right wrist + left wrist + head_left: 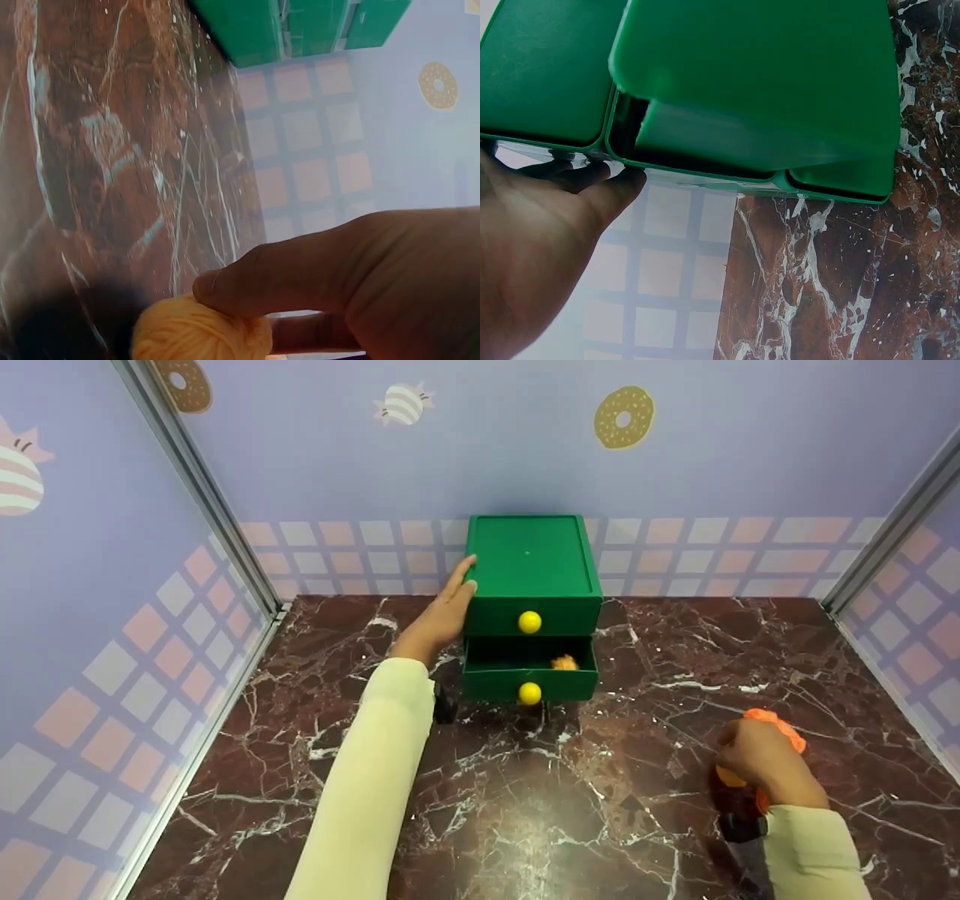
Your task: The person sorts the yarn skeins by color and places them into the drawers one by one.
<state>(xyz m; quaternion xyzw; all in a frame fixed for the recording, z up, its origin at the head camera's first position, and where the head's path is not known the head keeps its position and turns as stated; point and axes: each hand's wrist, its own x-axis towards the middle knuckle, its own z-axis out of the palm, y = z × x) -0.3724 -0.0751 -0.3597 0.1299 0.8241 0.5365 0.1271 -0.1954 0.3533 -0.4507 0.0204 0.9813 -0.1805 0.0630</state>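
A green chest of drawers [534,556] with yellow round knobs stands by the back wall. Its middle drawer [491,686] is pulled out, and a fuzzy orange thing [565,662] lies inside. My left hand [442,619] rests on the chest's left side; its fingers [619,191] lie along the side wall in the left wrist view. Out on the right, my right hand [772,765] pinches a yellow-orange ball of yarn [199,334] between thumb and fingers. A bright orange thing [787,733], partly hidden by that hand, shows just beyond it.
The dark red marbled tabletop [615,825] carries everything. A patterned back wall [510,450] stands right behind the chest, with side panels [97,607] at left and right joined by grey metal corner posts [199,484].
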